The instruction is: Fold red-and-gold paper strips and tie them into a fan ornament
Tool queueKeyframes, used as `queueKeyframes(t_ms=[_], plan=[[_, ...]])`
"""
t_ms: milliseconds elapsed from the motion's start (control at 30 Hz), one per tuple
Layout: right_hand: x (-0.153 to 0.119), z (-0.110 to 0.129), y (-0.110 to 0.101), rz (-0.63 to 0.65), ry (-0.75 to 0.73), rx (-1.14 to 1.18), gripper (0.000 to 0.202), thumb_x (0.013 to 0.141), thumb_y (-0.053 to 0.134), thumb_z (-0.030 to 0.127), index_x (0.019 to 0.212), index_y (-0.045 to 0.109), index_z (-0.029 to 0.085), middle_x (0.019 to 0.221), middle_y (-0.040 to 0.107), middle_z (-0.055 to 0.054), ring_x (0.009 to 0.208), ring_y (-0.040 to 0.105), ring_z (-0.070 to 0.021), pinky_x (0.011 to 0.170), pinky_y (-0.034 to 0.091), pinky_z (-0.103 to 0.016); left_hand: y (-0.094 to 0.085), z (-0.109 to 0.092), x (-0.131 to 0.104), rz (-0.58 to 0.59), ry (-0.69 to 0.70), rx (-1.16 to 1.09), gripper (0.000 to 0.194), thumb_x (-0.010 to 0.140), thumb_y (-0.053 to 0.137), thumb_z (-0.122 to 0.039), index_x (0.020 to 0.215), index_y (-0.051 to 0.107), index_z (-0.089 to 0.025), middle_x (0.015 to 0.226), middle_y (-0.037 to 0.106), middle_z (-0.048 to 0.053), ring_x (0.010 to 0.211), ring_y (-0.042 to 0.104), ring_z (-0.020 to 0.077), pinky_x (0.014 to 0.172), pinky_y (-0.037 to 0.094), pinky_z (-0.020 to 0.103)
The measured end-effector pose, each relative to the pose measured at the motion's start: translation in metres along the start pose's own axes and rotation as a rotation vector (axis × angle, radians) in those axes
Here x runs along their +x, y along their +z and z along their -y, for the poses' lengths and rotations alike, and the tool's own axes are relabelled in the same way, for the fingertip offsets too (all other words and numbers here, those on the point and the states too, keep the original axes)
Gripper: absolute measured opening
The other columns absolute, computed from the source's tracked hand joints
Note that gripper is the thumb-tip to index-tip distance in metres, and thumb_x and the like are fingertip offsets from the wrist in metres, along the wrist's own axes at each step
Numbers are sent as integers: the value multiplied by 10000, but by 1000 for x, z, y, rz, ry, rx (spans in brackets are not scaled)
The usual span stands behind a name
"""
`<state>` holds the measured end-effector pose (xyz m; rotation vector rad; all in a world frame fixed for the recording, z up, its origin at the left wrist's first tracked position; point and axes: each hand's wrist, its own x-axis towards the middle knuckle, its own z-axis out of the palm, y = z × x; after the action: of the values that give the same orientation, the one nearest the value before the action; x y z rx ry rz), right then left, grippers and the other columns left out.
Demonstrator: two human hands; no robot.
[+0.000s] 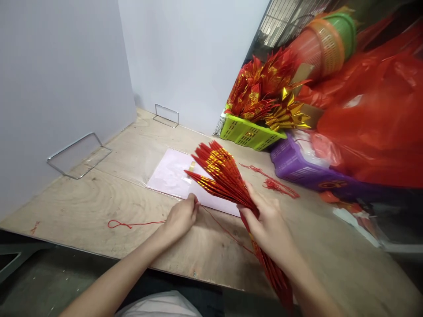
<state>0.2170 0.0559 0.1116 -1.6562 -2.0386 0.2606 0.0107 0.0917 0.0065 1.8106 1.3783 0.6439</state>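
My right hand (267,215) is wrapped round the middle of a bundle of folded red-and-gold paper (220,169). Its pointed upper ends fan out to the upper left, and the lower part runs down past my wrist. Near the table's front, my left hand (183,215) pinches a thin red cord (224,229). A looped end (120,224) of the cord lies to the left, while the other stretch runs right toward the bundle. Under and behind the hands is a pale pink sheet (168,174) on the table, partly covered by the paper.
The plywood table (82,207) carries two wire stands (79,156) by the pale walls. Loose red cords (279,187) lie right of the bundle. A lime basket (247,132) of red and gold folded paper, a purple basket (297,171) and red plastic bags (376,119) fill the right.
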Motion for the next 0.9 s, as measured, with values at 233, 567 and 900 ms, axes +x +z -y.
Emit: queueKeyframes(t_ms=[233,567,900], plan=[[-19,8,-2,198,444,844,404,719,735,389,1071,724,191,1040,727,-74,947,652,-249,915,491,-394,3,-25,30,152,60,-497,254,925,420,-413,912,535,-188,860,683,52,844,629,186,783,472,316],[19,-1,11,375,636,1344,358,618,821,330,909,733,141,918,751,-96,853,708,-225,852,537,-355,-16,-48,11,184,71,-738,318,896,469,-519,829,429,-210,623,454,-67,477,316,74,503,299,219],[88,-51,-12,174,611,1290,142,814,566,185,922,645,139,917,747,-105,818,714,-190,767,587,-335,-31,-32,-19,35,-43,-359,331,919,428,-437,1117,546,-199,681,508,-38,682,536,160,664,412,272]])
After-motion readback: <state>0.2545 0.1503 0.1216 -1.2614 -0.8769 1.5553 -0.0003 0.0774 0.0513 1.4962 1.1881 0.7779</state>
